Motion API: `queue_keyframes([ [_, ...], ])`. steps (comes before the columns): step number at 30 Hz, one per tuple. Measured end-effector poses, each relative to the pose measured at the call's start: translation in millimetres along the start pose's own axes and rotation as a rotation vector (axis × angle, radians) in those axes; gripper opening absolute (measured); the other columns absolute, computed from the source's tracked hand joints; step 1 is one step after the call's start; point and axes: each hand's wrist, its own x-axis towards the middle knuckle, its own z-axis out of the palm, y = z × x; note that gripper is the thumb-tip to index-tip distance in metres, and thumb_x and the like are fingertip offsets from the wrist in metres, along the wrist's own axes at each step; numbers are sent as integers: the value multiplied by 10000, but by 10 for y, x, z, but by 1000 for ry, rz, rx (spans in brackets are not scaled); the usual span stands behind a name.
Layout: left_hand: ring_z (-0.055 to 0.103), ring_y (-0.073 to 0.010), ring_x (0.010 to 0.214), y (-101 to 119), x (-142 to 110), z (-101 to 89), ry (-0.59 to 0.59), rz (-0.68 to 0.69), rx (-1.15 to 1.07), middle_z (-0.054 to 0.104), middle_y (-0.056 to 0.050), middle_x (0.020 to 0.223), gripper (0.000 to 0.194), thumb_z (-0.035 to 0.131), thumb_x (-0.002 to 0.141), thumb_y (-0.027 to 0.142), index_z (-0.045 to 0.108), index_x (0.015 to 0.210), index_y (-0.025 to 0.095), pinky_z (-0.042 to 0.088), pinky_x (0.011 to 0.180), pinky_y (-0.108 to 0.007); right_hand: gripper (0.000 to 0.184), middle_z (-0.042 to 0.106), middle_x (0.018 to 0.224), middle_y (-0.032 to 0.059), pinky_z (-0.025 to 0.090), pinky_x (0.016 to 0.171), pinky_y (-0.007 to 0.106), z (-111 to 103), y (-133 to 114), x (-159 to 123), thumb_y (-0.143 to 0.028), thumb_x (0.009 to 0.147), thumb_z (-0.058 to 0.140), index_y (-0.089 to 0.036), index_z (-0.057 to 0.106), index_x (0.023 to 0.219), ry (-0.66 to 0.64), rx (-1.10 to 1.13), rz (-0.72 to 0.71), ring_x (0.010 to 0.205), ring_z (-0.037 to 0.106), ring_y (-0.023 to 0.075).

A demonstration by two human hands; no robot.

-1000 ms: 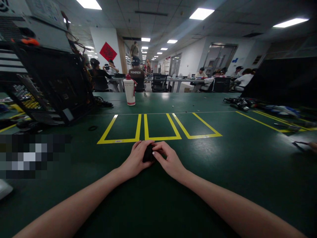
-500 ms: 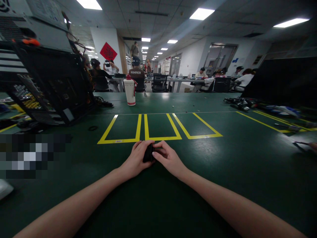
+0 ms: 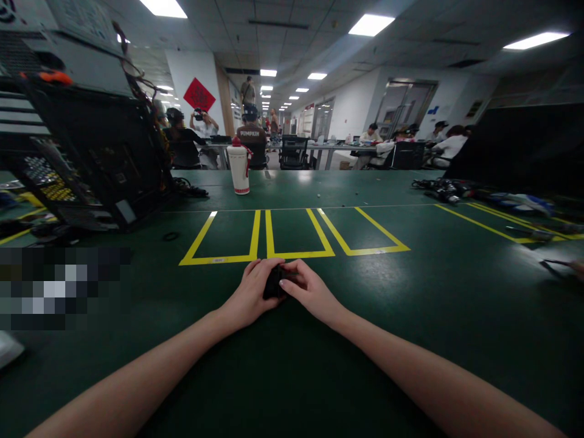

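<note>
Between my hands, low over the green table (image 3: 283,365), is a small black block-like object (image 3: 274,284). My left hand (image 3: 249,292) wraps round its left side, thumb below and fingers over the top. On the other side, my right hand (image 3: 314,295) grips it with curled fingers and the thumb against its near face. Fingers cover much of the object, and its exact kind cannot be made out. Just beyond my hands lie yellow tape outlines (image 3: 301,254) on the table.
An opened black computer case (image 3: 123,152) stands at the left, near a black ring (image 3: 171,236). A white cup with a red lid (image 3: 239,167) is at the back. Black cables (image 3: 442,190) and a dark panel (image 3: 506,146) are at right. Another person's hand (image 3: 578,267) shows at the right edge.
</note>
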Motion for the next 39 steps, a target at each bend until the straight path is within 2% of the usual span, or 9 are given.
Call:
queue_keyframes([
  [3,378,-226,1154,23,-5,-25,-29,0,-9,429,-25,1216,553,572,732,199,296,1205,280,228,1013,-473,179,534,1004,18,508,793,328,2,-4,-1,-211,790,505,-216,476,967,-18,22,-13,943,561,154],
  [8,388,-225,1145,20,-1,-6,9,7,2,438,-24,1205,576,591,712,182,301,1199,280,243,1005,-468,110,531,971,11,489,816,343,2,-22,-5,-208,790,501,-213,514,900,51,-65,-73,926,554,151],
  [14,393,-224,1138,0,7,11,8,10,2,442,-27,1196,565,591,714,195,306,1195,276,245,1005,-463,269,533,1067,41,433,909,372,5,-41,-12,-205,785,514,-210,472,1051,69,-54,-21,1034,514,166],
  [22,390,-219,1140,-3,2,4,3,7,9,438,-24,1199,550,581,725,208,303,1195,277,239,1009,-456,177,532,1000,20,478,843,341,11,-27,-12,-204,781,520,-211,481,954,-19,26,-31,972,546,163],
  [27,395,-214,1138,4,6,-2,4,27,7,438,-23,1202,558,588,720,204,302,1195,273,218,1020,-452,134,517,996,16,465,858,352,11,-49,-29,-214,788,510,-214,508,922,35,-47,-64,958,538,162],
  [34,373,-223,1158,65,0,-63,-54,-13,-14,426,-26,1216,541,565,741,211,294,1204,278,245,1007,-467,307,521,1087,43,420,917,378,1,-35,-16,-250,787,520,-211,456,1085,49,-87,5,1041,501,174],
  [39,353,-232,1176,77,-8,-82,-65,-29,-11,410,-24,1232,542,562,744,210,292,1208,286,240,1009,-479,214,536,1037,29,455,873,362,-1,-41,-20,-255,795,508,-211,483,1003,0,-42,4,999,528,167],
])
